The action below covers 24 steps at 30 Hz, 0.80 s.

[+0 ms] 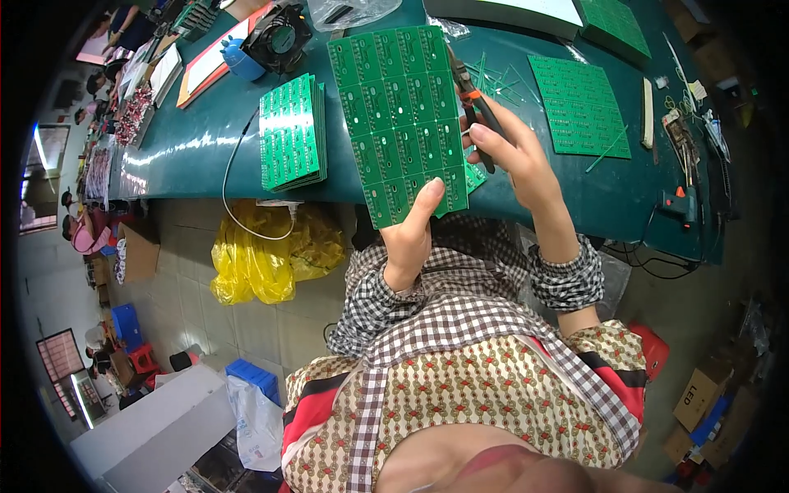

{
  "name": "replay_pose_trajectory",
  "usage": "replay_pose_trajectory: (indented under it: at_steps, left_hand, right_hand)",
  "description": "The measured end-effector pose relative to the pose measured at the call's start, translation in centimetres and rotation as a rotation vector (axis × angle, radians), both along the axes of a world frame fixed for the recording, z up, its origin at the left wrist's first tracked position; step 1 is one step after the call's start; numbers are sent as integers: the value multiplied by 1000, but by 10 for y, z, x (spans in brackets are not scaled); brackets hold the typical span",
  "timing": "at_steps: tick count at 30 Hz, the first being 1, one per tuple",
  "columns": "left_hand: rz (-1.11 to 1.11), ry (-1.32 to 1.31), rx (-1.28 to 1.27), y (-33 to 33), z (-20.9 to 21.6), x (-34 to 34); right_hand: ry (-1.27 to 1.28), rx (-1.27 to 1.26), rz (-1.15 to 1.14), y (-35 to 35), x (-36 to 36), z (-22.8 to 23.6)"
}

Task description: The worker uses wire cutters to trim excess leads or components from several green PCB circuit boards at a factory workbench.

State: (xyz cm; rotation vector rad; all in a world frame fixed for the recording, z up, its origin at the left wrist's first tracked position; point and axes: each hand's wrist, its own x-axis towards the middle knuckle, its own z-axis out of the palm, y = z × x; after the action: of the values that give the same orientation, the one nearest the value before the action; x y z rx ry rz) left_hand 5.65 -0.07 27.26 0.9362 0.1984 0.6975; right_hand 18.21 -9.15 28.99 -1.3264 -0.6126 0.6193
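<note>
A big green board [394,123] is held by the left hand [411,234] at its bottom end, with the thumb pressed on the front and the other fingers hidden behind. The board points up and away from that hand, over the near edge of the table [197,156]. The right hand [526,156] is closed around the black and orange handles of some cutters [475,100], which are held along the board's right edge. It cannot be told whether the edge is being touched by the blades. Left of the left hand, a stack of green boards [288,135] is seen, and past it a black fan [278,41] and a small blue bottle [241,59]. Thin green strips [497,82] are scattered just beyond the right hand. To the right of that hand, a flat green board [579,107] is laid out. A yellow bag [263,255] is seen low to the left of the left hand.
</note>
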Motion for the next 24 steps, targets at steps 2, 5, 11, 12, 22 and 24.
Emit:
replay_pose_trajectory:
  at_steps: [2,5,11,12,22,24]
  left_hand:
    - [-21,3,-26,1,2,1]
    - [-66,-5,-62,1,9,1]
    - [16,57,-32,2,-5,0]
    - [14,57,-29,2,-5,0]
    - [139,180,210,-5,-15,6]
    - [462,180,582,-21,-49,16]
  right_hand:
    - [-14,-3,24,0,1,0]
    - [-2,7,-2,1,-1,-1]
    - [-77,-67,-40,2,3,-8]
    - [-78,-64,-42,2,4,-8]
    - [-447,-237,-265,12,-1,-22]
    - [-739,-399,-447,25,-15,-12]
